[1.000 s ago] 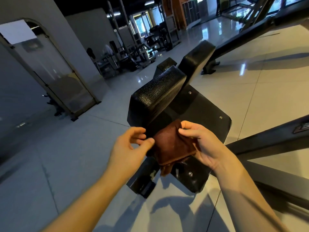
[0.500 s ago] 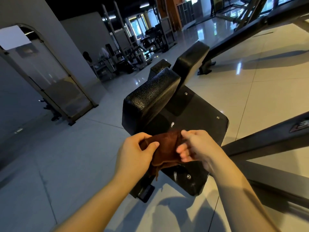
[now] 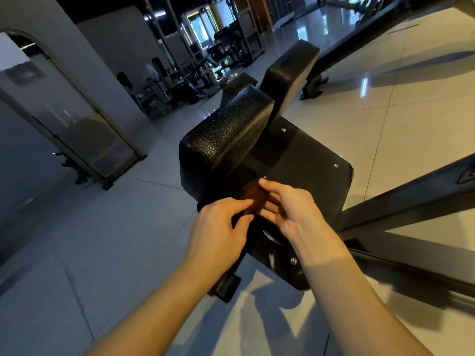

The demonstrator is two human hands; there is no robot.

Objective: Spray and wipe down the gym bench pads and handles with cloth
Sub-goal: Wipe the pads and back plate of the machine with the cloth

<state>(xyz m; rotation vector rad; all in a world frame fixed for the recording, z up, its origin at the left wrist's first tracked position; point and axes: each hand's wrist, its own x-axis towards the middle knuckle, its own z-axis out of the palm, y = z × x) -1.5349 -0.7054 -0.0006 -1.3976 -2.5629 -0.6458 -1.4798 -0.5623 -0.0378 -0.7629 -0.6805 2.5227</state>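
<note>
Most of the brown cloth (image 3: 253, 197) is hidden between my two hands, which are close together over the black base plate (image 3: 308, 170) of the gym bench. My left hand (image 3: 221, 224) pinches the cloth's left side between thumb and forefinger. My right hand (image 3: 290, 209), a little blurred, curls its fingers round the right side. Just beyond my hands stands a textured black pad (image 3: 226, 132). A second black pad (image 3: 288, 73) rises behind it. No spray bottle is in view.
Dark steel frame beams (image 3: 411, 201) run along the floor on the right, and another beam (image 3: 359, 44) crosses at the back. A framed mirror (image 3: 77, 129) leans against the left wall. Other gym machines (image 3: 218, 57) and a person (image 3: 123, 80) are far behind, on glossy tiles.
The cloth was spread out between my hands. My hands have since closed together and bunched it up, moving slightly up toward the pad, so little of the cloth shows now.
</note>
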